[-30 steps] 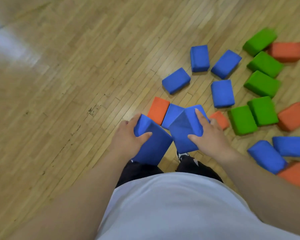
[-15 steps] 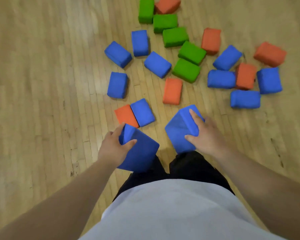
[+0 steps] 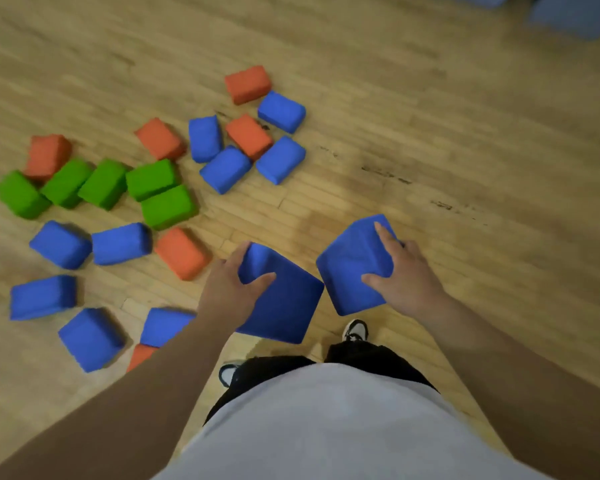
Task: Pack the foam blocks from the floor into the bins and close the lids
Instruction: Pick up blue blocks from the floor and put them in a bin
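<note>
head view has the left hand (image 3: 227, 289) gripping 1 blue foam block (image 3: 284, 303) by its upper corner and the right hand (image 3: 404, 275) gripping another blue block (image 3: 352, 268) just beside it, both above the wooden floor (image 3: 430, 116), loose blocks (image 3: 160, 192) scattered left.

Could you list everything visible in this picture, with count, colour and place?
Loose rectangular blue foam blocks: nine, blue, scattered on the floor, left and centre.
Left-held blue foam block: one, blue, lower centre.
Right-held blue foam block: one, blue, right of it.
Rectangular orange foam blocks: six, orange, scattered; one partly behind the left arm.
Rectangular green foam blocks: five, green, clustered at left.
Blurred blue shapes: two, top right edge; unidentifiable.
Wooden plank floor: one, tan, everywhere.
Shoes: two, black-and-white, bottom centre.
White shirt: one, bottom.
Left hand: one, grips its block.
Right hand: one, grips its block.
</note>
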A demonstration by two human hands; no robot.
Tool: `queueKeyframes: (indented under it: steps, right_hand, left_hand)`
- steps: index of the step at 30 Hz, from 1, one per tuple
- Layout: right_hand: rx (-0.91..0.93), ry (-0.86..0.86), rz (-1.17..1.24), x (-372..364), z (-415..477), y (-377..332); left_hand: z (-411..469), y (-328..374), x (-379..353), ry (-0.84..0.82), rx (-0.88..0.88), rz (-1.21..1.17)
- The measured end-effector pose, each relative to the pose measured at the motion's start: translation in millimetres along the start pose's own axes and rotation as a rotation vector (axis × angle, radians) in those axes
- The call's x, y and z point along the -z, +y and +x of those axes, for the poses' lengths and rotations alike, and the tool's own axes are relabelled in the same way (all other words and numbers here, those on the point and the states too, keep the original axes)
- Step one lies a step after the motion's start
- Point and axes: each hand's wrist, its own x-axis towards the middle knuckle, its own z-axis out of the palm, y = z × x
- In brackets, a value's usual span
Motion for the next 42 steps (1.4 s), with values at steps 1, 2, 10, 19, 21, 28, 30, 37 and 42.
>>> queueKeyframes:
  steps: [1, 2, 10, 19, 21, 28, 30, 37, 42]
  right_hand:
    - [-0.036, 0.030, 0.024, 18.5, -0.6, 22.4]
    - [-0.066, 0.057, 0.043, 35.4, -1.0, 44.1]
    - [-0.178, 0.225, 0.169, 129.0, 22.4, 127.8]
    - [-0.226, 0.302, 0.216, 185.8, 124.2, 122.3]
    - [-0.240, 0.317, 0.225, 201.4, 158.2, 112.5]
    - [-0.249, 0.309, 0.203, 273.9, 287.1, 45.0]
    - [-0.236, 0.307, 0.194, 292.7, 322.9, 28.1]
    - [-0.192, 0.312, 0.160, 361.2, 438.0, 9.9]
    - [-0.165, 0.308, 0.158, 425.9, 540.9, 30.4]
  left_hand:
    - [6.7, 27.1, -18.3, -0.035, -0.034, 0.005]
    - [12.5, 54.0, -35.6, -0.069, -0.066, 0.001]
    - [58.9, 204.0, -104.3, -0.168, -0.257, 0.074]
    - [176.3, 290.1, -111.8, -0.231, -0.293, 0.098]
    - [215.1, 307.3, -108.8, -0.230, -0.301, 0.097]
    - [353.3, 373.5, -62.7, -0.252, -0.268, 0.078]
    - [389.9, 394.3, -51.3, -0.245, -0.276, 0.076]
    - [499.3, 480.1, -49.0, -0.245, -0.302, 0.098]
    - [583.5, 558.3, -77.6, -0.210, -0.292, 0.113]
